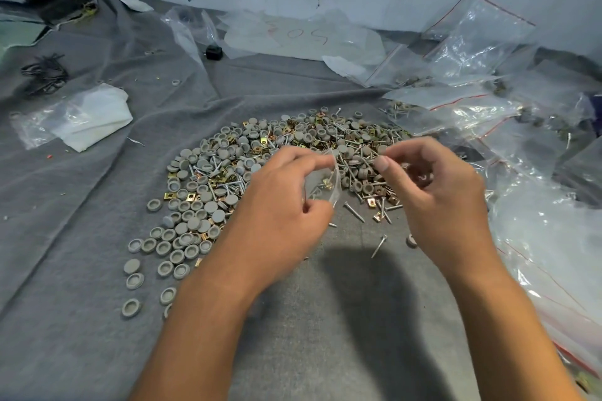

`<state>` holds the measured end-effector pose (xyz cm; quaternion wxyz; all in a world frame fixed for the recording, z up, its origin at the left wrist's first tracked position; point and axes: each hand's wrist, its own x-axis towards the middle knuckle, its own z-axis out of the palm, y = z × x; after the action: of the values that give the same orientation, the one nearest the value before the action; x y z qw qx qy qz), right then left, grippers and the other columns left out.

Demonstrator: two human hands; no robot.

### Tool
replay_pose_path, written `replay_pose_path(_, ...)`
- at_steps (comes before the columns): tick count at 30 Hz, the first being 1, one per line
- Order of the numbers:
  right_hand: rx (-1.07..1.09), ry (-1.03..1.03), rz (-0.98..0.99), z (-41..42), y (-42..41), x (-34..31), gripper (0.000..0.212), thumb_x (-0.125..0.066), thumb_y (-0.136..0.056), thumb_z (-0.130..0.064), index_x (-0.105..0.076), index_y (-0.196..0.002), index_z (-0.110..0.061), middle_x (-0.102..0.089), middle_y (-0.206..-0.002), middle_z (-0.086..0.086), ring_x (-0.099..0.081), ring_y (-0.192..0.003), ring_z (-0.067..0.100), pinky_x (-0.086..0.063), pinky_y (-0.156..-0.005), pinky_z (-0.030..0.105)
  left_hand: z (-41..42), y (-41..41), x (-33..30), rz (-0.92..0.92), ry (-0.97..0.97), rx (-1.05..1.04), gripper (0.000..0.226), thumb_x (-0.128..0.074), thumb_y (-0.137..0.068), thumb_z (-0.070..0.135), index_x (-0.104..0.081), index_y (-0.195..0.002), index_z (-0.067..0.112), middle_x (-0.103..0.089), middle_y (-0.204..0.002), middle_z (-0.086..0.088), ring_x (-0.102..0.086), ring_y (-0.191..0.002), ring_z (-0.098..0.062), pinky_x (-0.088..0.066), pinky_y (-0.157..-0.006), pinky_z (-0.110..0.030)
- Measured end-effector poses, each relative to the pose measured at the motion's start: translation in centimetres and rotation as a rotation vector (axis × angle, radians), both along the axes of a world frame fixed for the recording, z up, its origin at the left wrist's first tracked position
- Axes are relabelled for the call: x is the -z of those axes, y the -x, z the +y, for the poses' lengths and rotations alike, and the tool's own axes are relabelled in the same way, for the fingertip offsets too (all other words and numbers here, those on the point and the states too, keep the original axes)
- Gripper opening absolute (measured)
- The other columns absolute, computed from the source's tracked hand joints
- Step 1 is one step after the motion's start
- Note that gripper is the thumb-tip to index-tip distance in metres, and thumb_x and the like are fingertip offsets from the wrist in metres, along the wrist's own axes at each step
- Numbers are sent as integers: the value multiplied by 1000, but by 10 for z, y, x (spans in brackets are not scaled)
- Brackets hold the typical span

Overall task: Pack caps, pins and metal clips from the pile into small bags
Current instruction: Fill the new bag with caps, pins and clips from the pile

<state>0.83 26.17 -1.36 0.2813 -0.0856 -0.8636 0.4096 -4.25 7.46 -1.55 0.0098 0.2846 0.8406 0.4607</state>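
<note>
**Small bag held over the pile**

I see the grey cloth (97, 205) filling the frame, heaped clear bags (482, 42) at upper right, and the pile (260, 159) of caps, pins and metal clips at centre. My left hand (286, 202) pinches a small bag (332, 182) just left of centre-right; it holds a clip. My right hand (436, 192) has fingers curled, thumb and forefinger pressed together; whether they pinch anything, I cannot tell.

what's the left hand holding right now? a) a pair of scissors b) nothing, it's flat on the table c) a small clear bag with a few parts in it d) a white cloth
c: the left hand pinches a small clear bag above the pile, and a brass clip and pins show through the plastic.
</note>
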Motion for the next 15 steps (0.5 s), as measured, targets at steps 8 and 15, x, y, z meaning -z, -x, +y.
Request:
replay_pose_path(8,135,-273,-892,10,-4,27,28,-81,-80,-49,-65,-78,-25,-65,-81,-5,-58,-72,10,-40,-55,27,-2,3,-9,246,-185,-234,50,-61,-87,2,-60,-135,16,-55,-125,3,-51,-65,2,-40,-52,-5)
replay_pose_path(15,60,-234,-535,-3,8,37,9,-66,-97,-24,-63,-103,-30,-59,-90,-16,-50,-75,-8,-35,-59,6,-1,5,-5,190,-173,-255,48,-61,-86,0,-65,-132,15,-57,-122,7,-50,-60,3,-39,-53,-7)
